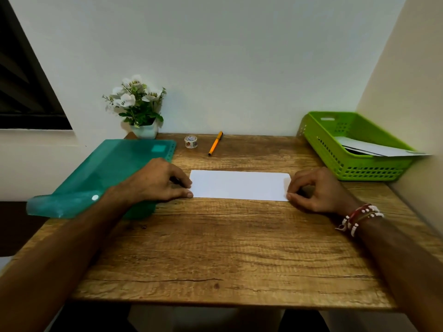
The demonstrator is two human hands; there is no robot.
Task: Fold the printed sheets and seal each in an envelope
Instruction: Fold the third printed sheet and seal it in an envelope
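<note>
— Lying flat on the table (215, 248), where is the folded sheet (239, 185) gripped?
— At nine o'clock by the left hand (160, 180) — at three by the right hand (314, 190), both edges pinched.

Your forearms were cut off at the lower frame corners. The wall of the basket (335, 154) hid most of the papers (374, 148) inside. Print on the tape roll (190, 141) was too small to read.
</note>
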